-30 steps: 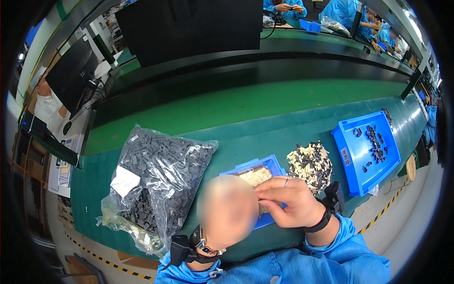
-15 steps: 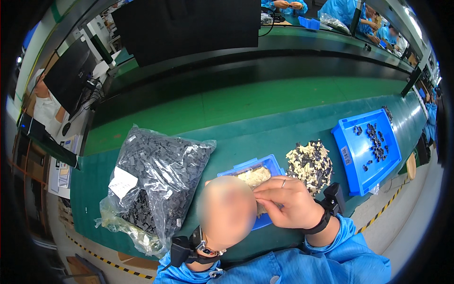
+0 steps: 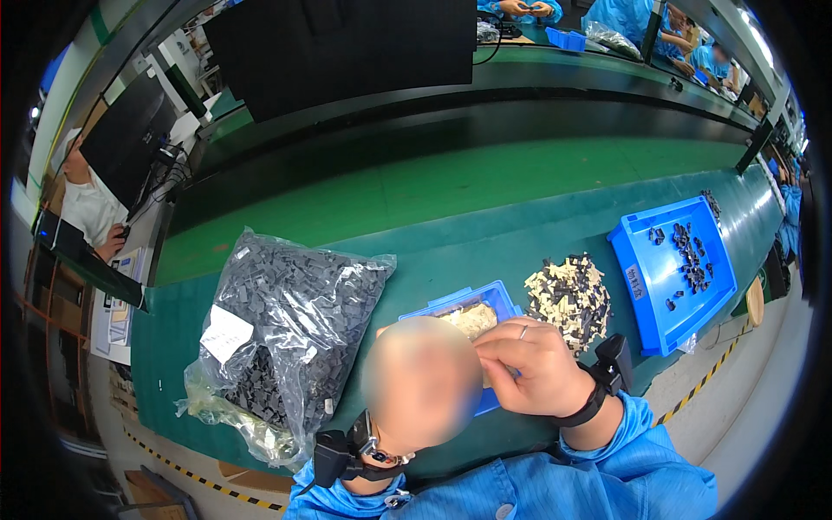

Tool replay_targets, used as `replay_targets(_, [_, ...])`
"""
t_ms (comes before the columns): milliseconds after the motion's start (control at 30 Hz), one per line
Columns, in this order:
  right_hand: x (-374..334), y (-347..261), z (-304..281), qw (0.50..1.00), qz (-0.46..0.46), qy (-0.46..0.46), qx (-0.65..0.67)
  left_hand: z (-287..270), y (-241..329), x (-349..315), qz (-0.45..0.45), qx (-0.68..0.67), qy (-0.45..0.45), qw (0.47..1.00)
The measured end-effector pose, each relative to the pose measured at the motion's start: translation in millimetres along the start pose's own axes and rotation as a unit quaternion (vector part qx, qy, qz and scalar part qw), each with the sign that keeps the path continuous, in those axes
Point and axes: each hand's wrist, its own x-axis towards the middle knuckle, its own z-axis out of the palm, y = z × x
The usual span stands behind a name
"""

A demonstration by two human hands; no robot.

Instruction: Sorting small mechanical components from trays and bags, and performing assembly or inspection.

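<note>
Both forearms wear light blue sleeves. Right hand [image 3: 530, 368]: ring on one finger, black wrist strap carrying a black box at 2 o'clock. Left hand [image 3: 422, 381] is blurred; black wrist strap with metal buckle.

Bright, even overhead light seen through a strong fisheye.

The green worktop [image 3: 451, 186] is lit evenly, with only soft, short shadows under the things on it. Glare streaks the clear plastic bag [image 3: 286, 334] near the worktop's left end, and a bright strip light flares at the upper right. Straight edges bow toward a black circular rim. The centre is sharp, but a blurred round patch covers the left hand [image 3: 422, 381]; the right hand [image 3: 530, 364] beside it is crisp.
</note>
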Motion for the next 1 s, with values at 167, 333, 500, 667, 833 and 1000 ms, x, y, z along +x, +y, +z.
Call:
replay_targets(167, [-0.1, 0.9, -1.1, 0.998, 0.002, -0.004, -0.066, -2.0, 0.3, 0.6, -0.002, -0.003, 0.0, 1.0])
replay_targets(333, [3.0, -5.5, -3.0, 0.999, -0.004, -0.009, -0.051, -1.8, -0.2, -0.2, -0.011, 0.008, 0.001, 1.0])
replay_targets(500, [2.9, -3.6, -1.4, 0.997, -0.029, -0.029, -0.07, -1.3, 0.3, 0.2, -0.009, 0.019, -0.006, 1.0])
replay_targets(667, [3.3, -3.3, -2.7, 0.995, -0.028, -0.045, -0.085, -2.0, 1.3, 1.2, -0.011, 0.026, -0.023, 0.999])
replay_targets(833, [0.9, -0.7, -1.2, 0.994, -0.006, 0.011, -0.11, -4.3, 0.4, 0.2, -0.034, 0.019, -0.024, 0.999])
replay_targets(1000, [1.3, -0.1, -4.4, 0.994, 0.003, 0.032, -0.107, -2.4, -4.7, -2.4, -0.05, 0.001, -0.002, 0.999])
